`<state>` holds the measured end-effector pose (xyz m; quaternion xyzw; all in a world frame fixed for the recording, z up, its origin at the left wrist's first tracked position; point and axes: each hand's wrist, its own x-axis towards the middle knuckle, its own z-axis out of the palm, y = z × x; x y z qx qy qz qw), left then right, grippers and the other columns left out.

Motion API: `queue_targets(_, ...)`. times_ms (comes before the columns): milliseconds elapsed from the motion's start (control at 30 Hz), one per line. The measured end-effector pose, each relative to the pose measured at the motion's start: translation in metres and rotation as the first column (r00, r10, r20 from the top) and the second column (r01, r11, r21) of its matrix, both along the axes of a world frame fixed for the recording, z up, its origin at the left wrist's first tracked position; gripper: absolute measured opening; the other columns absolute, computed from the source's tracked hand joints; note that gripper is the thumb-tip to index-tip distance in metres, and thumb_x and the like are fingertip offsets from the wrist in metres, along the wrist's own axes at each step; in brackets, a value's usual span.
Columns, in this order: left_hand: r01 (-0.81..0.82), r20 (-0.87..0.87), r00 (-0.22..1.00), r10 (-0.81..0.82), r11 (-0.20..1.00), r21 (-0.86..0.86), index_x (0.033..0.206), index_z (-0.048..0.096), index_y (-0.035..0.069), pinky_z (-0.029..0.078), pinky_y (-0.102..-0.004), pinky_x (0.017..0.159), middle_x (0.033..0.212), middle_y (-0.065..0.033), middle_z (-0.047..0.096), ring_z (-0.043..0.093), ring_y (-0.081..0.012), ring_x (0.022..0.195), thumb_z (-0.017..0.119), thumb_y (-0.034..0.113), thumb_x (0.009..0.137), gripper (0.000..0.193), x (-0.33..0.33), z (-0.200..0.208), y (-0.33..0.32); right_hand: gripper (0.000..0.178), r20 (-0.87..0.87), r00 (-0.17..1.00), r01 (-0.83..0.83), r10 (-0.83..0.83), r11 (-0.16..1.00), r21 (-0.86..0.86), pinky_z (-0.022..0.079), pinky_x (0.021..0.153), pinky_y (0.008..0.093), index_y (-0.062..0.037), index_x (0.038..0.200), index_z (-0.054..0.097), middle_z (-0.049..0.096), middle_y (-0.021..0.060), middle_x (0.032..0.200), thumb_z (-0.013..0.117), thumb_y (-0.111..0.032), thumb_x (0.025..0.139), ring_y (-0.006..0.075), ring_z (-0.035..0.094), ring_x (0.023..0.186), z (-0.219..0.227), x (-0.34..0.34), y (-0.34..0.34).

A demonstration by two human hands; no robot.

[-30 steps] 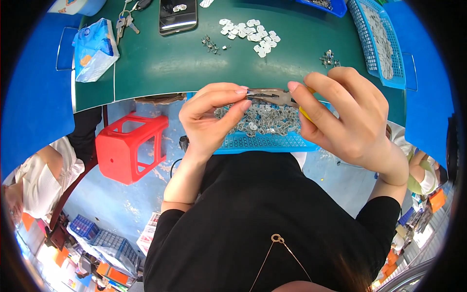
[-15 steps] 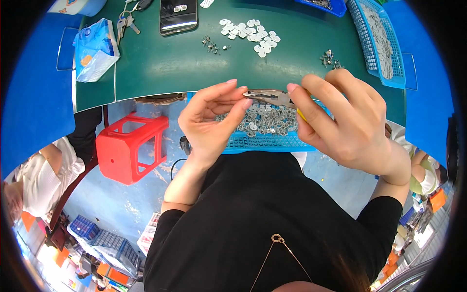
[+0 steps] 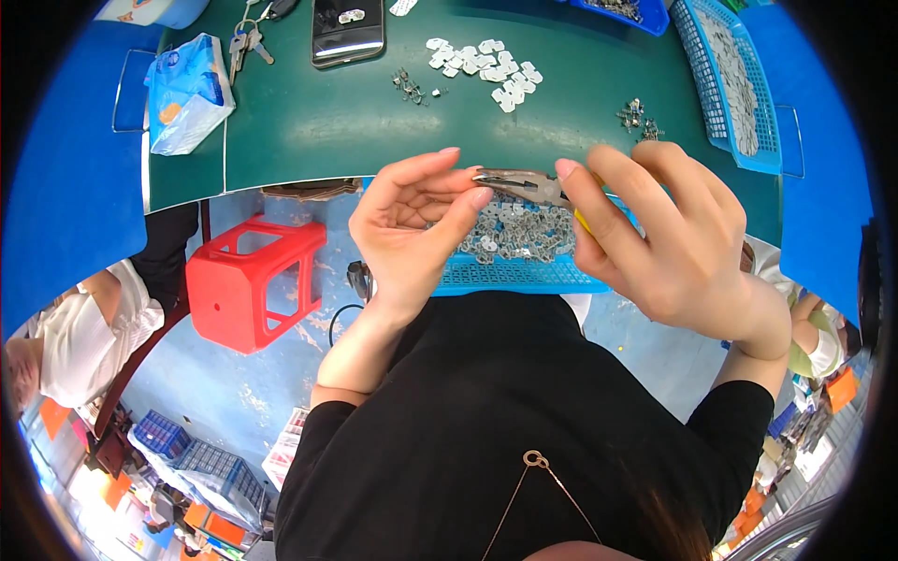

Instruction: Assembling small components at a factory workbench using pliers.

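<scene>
My right hand (image 3: 659,238) is wrapped round the yellow handles of a pair of pliers (image 3: 541,188), whose metal jaws point left. At the jaw tips, the thumb and fingers of my left hand (image 3: 416,229) pinch together; what sits between them is too small and hidden to name. Beneath the pliers is a blue basket (image 3: 505,276) full of small metal parts (image 3: 524,234), partly covered by my hands. On the green table (image 3: 309,122) lie a cluster of white flat pieces (image 3: 486,67) and little piles of small metal bits (image 3: 409,87).
A phone (image 3: 347,33) with a small piece on it, keys (image 3: 248,42) and a blue tissue pack (image 3: 190,93) lie at the table's left. A blue basket of flat pieces (image 3: 772,140) stands far right, a blue tray (image 3: 655,21) beside it. A red stool (image 3: 253,285) is left below.
Both hands and the pliers stay nearly in place, the left hand shifting slightly to the right. The table's contents appear moved a little with the view.
</scene>
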<state>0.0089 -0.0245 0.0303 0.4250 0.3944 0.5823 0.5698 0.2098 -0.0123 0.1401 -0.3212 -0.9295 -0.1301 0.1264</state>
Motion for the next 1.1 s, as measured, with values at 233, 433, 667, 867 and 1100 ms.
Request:
queue_targets(233, -0.011, -0.02, 1.0, 0.01, 1.0, -0.006, 0.112, 0.055, -0.003, 0.055, -0.0227, 0.075, 0.093, -0.014, 0.067, 0.066, -0.0139, 0.086, 0.07, -0.01, 0.075, 0.04, -0.001, 0.0023, 0.0023, 0.038, -0.014, 0.999, 0.031, -0.032, 0.998, -0.061, 0.05, 0.058, 0.0305, -0.0007, 0.099, 0.067, 0.059, 0.0092, 0.093, 0.068, -0.007, 0.062, 0.0244, 0.056, 0.073, 0.0079, 0.0005, -0.0031)
queue_targets(433, -0.002, -0.057, 0.998, 0.004, 0.999, 0.035, 0.112, 0.055, -0.004, 0.056, -0.0241, 0.076, 0.093, -0.0145, 0.066, 0.066, -0.0159, 0.089, 0.07, -0.01, 0.075, 0.041, -0.001, 0.0032, 0.002, 0.038, -0.024, 0.999, 0.034, -0.036, 0.996, -0.088, 0.05, 0.058, 0.0308, -0.0013, 0.099, 0.068, 0.059, 0.0092, 0.093, 0.069, -0.005, 0.06, 0.0245, 0.056, 0.074, 0.0074, 0.0003, -0.0022)
queue_targets(667, -0.018, -0.137, 0.99, 0.033, 0.994, 0.111, 0.112, 0.054, -0.004, 0.056, -0.0258, 0.077, 0.094, -0.0145, 0.066, 0.066, -0.0172, 0.09, 0.07, -0.011, 0.075, 0.041, -0.0013, 0.0025, 0.0001, 0.038, -0.019, 0.999, 0.038, -0.04, 0.995, -0.088, 0.05, 0.057, 0.0306, -0.0015, 0.098, 0.068, 0.059, 0.0085, 0.093, 0.069, -0.005, 0.06, 0.0241, 0.056, 0.074, 0.0063, -0.0007, -0.003)
queue_targets(867, -0.03, -0.166, 0.985, 0.052, 0.991, 0.133, 0.111, 0.054, -0.004, 0.056, -0.0259, 0.077, 0.094, -0.0144, 0.066, 0.066, -0.0168, 0.09, 0.07, -0.011, 0.074, 0.041, -0.0018, 0.0017, -0.0004, 0.039, 0.002, 0.998, 0.061, -0.061, 0.994, -0.087, 0.049, 0.057, 0.0304, -0.0019, 0.098, 0.067, 0.058, 0.0084, 0.094, 0.069, -0.004, 0.059, 0.0238, 0.056, 0.074, 0.0079, -0.0019, -0.0037)
queue_targets(1100, -0.026, -0.103, 0.994, 0.034, 0.997, 0.074, 0.111, 0.054, -0.003, 0.056, -0.0252, 0.076, 0.092, -0.0142, 0.067, 0.067, -0.0166, 0.089, 0.071, -0.01, 0.074, 0.041, -0.0029, 0.0059, 0.0003, 0.039, -0.012, 0.999, 0.049, -0.05, 0.995, -0.081, 0.05, 0.059, 0.0302, -0.0016, 0.099, 0.067, 0.058, 0.0088, 0.096, 0.069, -0.004, 0.059, 0.024, 0.056, 0.076, 0.0085, 0.0002, -0.0041)
